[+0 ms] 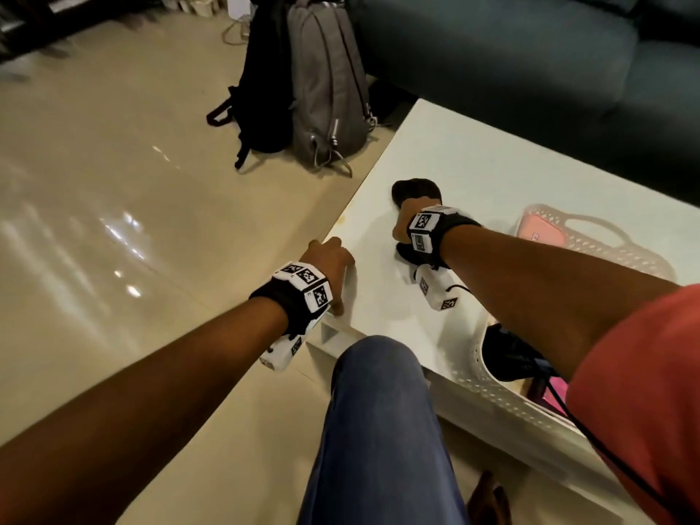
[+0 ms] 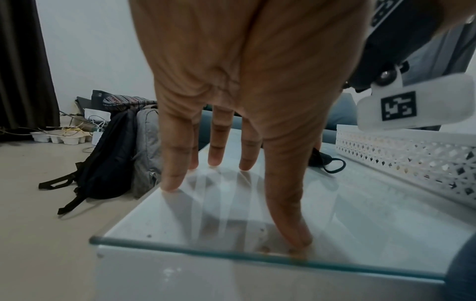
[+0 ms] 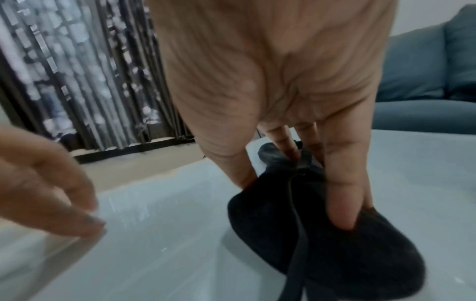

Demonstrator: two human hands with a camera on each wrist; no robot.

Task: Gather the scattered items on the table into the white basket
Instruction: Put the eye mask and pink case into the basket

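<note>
A black cloth item (image 1: 414,189) with a thin strap lies on the white glass-topped table (image 1: 473,164), near its left edge. My right hand (image 1: 403,221) comes down on its middle. In the right wrist view the fingers (image 3: 340,211) and thumb pinch the dark fabric (image 3: 335,254) together. My left hand (image 1: 333,267) rests on the table's near left corner, fingers (image 2: 172,175) straight and spread on the glass, holding nothing. The white perforated basket (image 1: 591,236) stands to the right of my right arm, with pink and black things inside. Its wall (image 2: 412,158) also shows in the left wrist view.
A black backpack (image 1: 265,89) and a grey backpack (image 1: 325,89) lean together on the tiled floor beyond the table's left edge. A blue sofa (image 1: 492,43) runs along the far side. My knee in blue trousers (image 1: 378,411) is at the table's front.
</note>
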